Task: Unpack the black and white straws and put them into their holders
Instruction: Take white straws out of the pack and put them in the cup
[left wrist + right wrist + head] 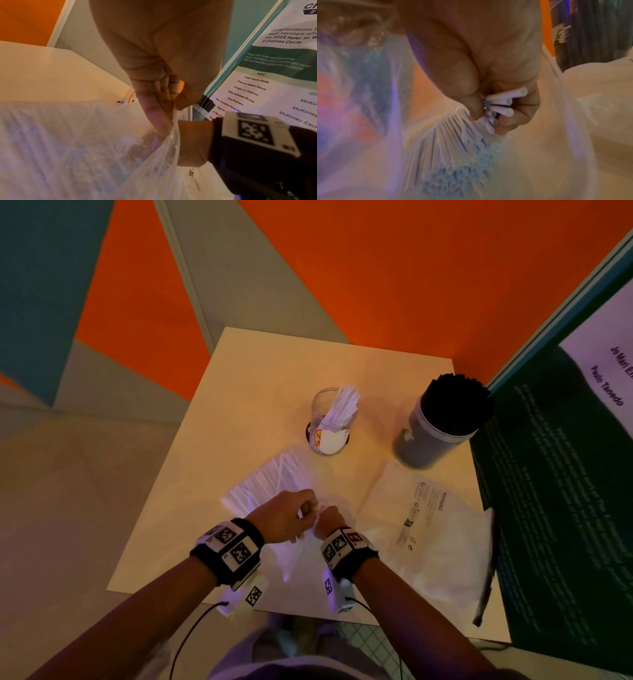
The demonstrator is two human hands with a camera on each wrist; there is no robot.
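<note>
A clear plastic bag of white straws (270,481) lies on the table's near middle. My left hand (303,508) pinches the bag's open edge (173,129) between thumb and fingers (159,119). My right hand (325,518) is inside the bag mouth and grips a small bunch of white straws (501,104); the other straws fan out below it (453,148). Behind stands a clear jar (330,422) with white straws leaning in it. At the right a grey tub (431,436) is packed with black straws (459,398).
An empty flat plastic bag with warning print (421,529) lies to the right on the beige table (239,392). A dark straw-like strip (488,570) lies along its right edge. A green poster board (565,474) borders the table's right side.
</note>
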